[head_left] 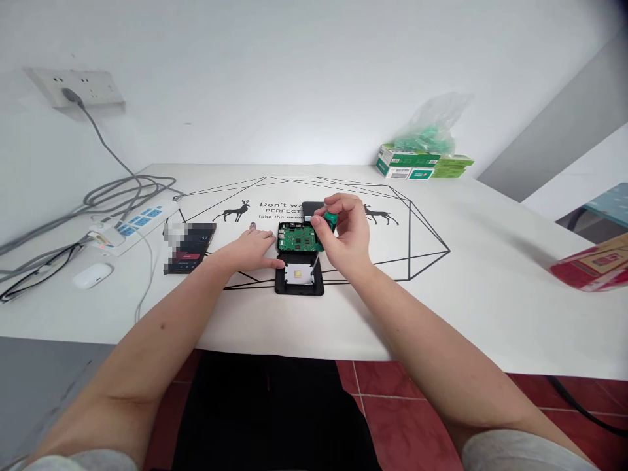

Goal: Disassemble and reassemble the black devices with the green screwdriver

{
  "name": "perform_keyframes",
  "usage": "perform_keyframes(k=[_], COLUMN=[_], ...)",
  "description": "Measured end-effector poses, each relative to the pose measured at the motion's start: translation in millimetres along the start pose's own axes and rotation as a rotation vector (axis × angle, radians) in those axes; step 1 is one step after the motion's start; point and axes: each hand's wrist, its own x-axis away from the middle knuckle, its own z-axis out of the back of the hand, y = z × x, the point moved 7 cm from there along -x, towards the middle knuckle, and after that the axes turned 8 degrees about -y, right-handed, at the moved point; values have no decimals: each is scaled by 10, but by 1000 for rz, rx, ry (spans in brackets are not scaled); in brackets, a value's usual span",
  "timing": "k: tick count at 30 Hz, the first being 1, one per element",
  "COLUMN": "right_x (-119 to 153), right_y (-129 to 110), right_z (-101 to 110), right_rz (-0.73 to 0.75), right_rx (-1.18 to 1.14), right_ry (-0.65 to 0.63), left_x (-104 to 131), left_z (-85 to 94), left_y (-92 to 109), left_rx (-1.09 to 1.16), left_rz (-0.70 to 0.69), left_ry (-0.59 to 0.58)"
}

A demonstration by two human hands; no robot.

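Note:
My right hand is closed round a green-handled screwdriver. Its thin shaft points down to the right edge of a silver metal plate, which has a small yellowish square in its middle. The plate lies in one black case half. Directly behind it, a green circuit board with ports along its left side sits in another black casing part. My left hand rests on the table with fingers spread, its thumb touching the left edge of the black case. A dark flat object behind the board is partly hidden by my right hand.
At the left are a phone, a white mouse, a power strip and tangled cables. Green and white boxes with a plastic bag stand by the wall. A red package lies at the right edge.

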Motion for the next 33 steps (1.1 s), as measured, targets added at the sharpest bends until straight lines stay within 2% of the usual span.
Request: perform_keyframes(k=[7, 14, 23, 33], right_x=[49, 12, -2, -2], right_y=[90, -64, -205, -158], right_z=[-44, 15, 23, 66], right_rz=[-115, -12, 121, 111], right_rx=[-134, 52, 139, 131], right_ry=[-14, -44, -65, -16], left_x=[3, 9, 12, 9], left_z=[1, 0, 13, 3], left_y=[15, 13, 30, 12], left_rx=[-27, -2, -42, -33], left_rz=[-3, -12, -6, -5], left_ry=[-6, -1, 2, -9])
